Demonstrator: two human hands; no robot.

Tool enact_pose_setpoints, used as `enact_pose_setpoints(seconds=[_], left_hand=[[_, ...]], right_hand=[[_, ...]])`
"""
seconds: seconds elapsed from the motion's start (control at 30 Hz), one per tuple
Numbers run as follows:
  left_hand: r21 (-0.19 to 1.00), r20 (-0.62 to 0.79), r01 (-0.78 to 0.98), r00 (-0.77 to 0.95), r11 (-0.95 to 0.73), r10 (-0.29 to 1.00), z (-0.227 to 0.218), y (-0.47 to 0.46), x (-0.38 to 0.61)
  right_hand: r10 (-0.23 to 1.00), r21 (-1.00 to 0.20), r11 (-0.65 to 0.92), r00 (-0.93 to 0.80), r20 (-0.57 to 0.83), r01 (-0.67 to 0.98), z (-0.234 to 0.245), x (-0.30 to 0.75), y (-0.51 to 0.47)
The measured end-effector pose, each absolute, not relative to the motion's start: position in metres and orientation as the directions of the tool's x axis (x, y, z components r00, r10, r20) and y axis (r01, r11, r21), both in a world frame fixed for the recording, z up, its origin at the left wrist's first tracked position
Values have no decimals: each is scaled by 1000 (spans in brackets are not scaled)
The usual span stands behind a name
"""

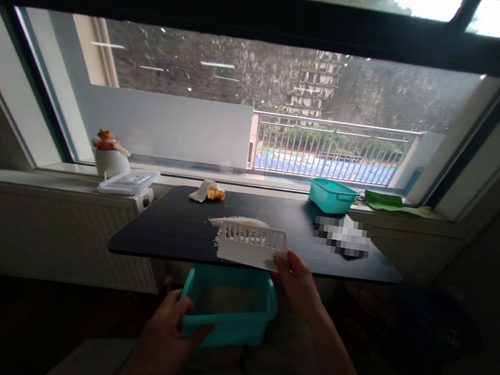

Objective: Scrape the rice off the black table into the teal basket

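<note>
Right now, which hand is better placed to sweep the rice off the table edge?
Right, probably. The right hand already holds the scraper on the table, right by the rice. The left hand is taken up gripping the bin below the edge.

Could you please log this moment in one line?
left hand: grips teal bin; right hand: holds white scraper at table edge; grains: on table

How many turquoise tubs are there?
2: the near tub, held by the left hand below the table edge; the far tub, at the table's back right corner.
</note>
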State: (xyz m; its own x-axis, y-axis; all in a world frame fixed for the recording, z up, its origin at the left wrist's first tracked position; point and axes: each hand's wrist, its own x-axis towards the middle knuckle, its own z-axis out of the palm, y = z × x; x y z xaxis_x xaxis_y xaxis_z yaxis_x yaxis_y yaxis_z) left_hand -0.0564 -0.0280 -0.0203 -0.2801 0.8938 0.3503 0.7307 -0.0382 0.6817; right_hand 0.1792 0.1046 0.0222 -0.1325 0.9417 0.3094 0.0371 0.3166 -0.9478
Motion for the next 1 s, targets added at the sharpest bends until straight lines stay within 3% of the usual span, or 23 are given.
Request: enact_pose_setpoints(seconds=[0.13, 0.43, 1.0], left_hand=[[674, 354, 738, -284, -33, 891, -22, -27, -59], [703, 321, 706, -209, -84, 924, -28, -30, -43], [689, 358, 717, -206, -108, 911, -29, -29, -41]], right_hand=[[943, -947, 318, -114, 312, 43, 20, 186, 101], [932, -939, 320, 135, 336, 129, 8, 246, 96], [943, -945, 314, 83, 322, 95, 10, 243, 99]])
